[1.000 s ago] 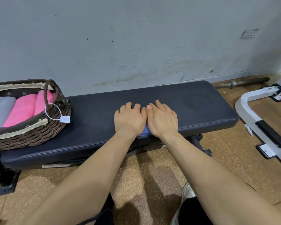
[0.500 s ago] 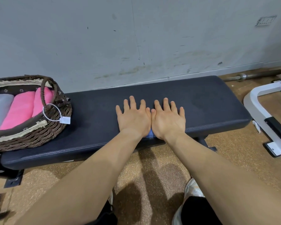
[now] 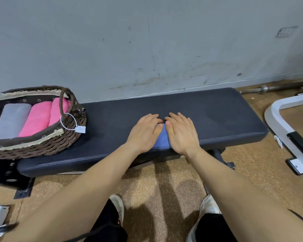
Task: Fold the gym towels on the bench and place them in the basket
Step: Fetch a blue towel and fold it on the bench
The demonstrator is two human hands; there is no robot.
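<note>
There is one view only — a wide-angle camera on the person's head, looking forward and steeply down. It faces the grey wall (image 3: 147,41) across the dark bench (image 3: 208,116), which runs left to right through the middle of the frame. The forearms reach in from the near edge and the feet show below — the camera is close, right over the bench's near side. Straight lines bow toward the edges.

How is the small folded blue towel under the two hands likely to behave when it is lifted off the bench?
The folded blue towel is cloth, so it will probably sag and may unfold unless both hands support it. It looks small, so likely light. Lying flat under the left hand and right hand, it should not roll.
</note>
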